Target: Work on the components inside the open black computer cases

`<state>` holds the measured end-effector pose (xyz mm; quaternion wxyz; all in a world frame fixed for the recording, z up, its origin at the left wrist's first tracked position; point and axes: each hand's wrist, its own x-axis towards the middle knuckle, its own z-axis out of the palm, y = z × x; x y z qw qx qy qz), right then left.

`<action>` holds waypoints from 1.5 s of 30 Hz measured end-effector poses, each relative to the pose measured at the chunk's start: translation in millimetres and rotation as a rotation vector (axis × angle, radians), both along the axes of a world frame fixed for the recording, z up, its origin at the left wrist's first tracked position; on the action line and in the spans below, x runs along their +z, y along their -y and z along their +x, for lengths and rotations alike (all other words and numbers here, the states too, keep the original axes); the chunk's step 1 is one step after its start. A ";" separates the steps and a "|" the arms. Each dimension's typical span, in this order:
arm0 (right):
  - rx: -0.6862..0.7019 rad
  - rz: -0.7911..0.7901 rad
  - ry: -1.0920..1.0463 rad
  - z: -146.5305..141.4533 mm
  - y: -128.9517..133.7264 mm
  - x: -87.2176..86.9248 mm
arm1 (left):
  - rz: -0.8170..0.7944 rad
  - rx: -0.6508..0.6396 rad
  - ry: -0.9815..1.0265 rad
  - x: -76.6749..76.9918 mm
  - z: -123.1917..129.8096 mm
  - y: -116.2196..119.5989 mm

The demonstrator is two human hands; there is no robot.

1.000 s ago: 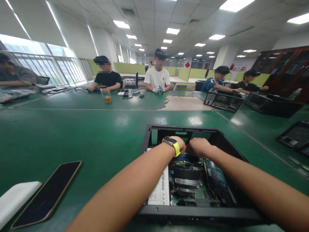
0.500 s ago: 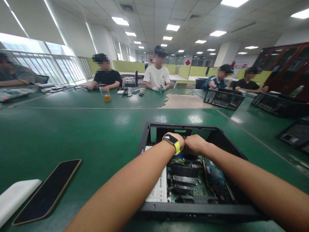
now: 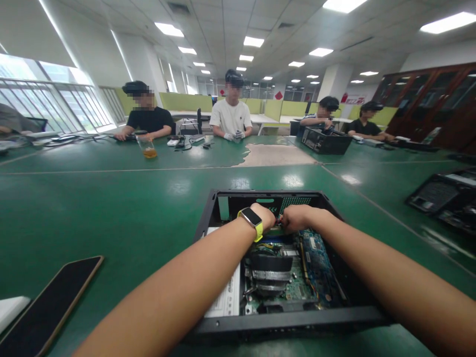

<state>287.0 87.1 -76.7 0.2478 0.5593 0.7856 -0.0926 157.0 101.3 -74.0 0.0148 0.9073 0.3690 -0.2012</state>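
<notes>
An open black computer case (image 3: 290,317) lies in front of me with its inside facing up. Near its far wall, my left hand (image 3: 265,214), with a watch (image 3: 251,218) on a yellow-green strap at the wrist, and my right hand (image 3: 295,218) almost meet. Thin coloured wires (image 3: 279,219) show between them. Both hands are closed on these wires; most fingertips are hidden. Below the hands sit a CPU cooler (image 3: 269,270) on the green motherboard (image 3: 295,287), a blue card (image 3: 318,263) to the right, and a white-labelled power supply (image 3: 226,297) under my left forearm.
A dark phone (image 3: 55,302) and a white object (image 3: 13,310) lie at the left on the green table (image 3: 130,208). Across it sit several people, with a cup of brown liquid (image 3: 148,151), cables and another case (image 3: 325,141). One more case (image 3: 446,203) stands at the right.
My view has turned a little to the right. My hands have drawn slightly apart, and coloured wires now show between them. Across the table, a co-worker's case stands at a different angle.
</notes>
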 end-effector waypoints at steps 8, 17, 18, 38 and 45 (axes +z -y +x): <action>-0.017 0.140 0.086 -13.1 -0.2 -11.3 | 0.011 -0.108 -0.065 3.0 -0.5 9.9; -0.037 0.063 0.099 -13.1 0.2 -10.1 | 0.000 -0.071 -0.130 -3.9 3.3 15.3; -0.049 0.068 0.115 -13.5 0.0 -11.6 | 0.004 -0.075 -0.126 -4.2 3.4 15.6; -0.070 0.059 0.125 -14.2 -3.9 -20.8 | 0.027 -0.132 -0.135 -15.6 5.0 8.4; -0.067 0.043 0.112 -15.9 -1.2 -18.8 | 0.041 -0.130 -0.138 -19.7 3.6 8.4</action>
